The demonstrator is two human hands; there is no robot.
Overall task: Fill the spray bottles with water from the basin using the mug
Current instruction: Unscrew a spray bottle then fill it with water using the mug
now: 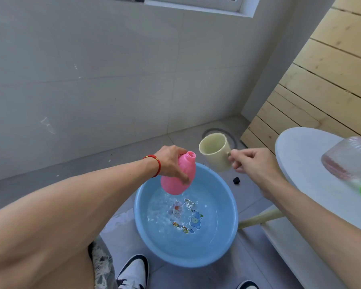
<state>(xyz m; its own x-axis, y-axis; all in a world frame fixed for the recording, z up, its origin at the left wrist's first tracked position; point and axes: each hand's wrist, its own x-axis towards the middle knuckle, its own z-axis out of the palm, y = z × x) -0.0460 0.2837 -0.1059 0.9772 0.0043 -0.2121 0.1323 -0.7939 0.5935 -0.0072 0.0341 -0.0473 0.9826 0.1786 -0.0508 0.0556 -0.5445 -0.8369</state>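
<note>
The left hand (pixel 171 161), with a red cord bracelet (pixel 155 164) at its wrist, was closed around the body of a pink plastic spray bottle (pixel 178 176) without its cap, held tilted above the far-left rim of a round light-blue plastic basin (pixel 186 255), the open neck pointing up and to the right. The right hand (pixel 250 161) pinched the handle of a cream plastic mug (pixel 215 152), which was held just beyond the basin's far rim with its mouth turned up and to the left, near the bottle's neck but apart from it. The basin stood on the grey tiled floor (pixel 50 184) and held clear, rippled water over cartoon prints on its bottom. A small black object (pixel 236 180) lay on the floor just beside the basin's right rim. A round white tabletop (pixel 300 155) filled the right side, its edge near the right forearm; a clear ribbed bottle with a green part (pixel 350 161), blurred, lay toward its near-right edge. Open floor remained left of the basin.
</note>
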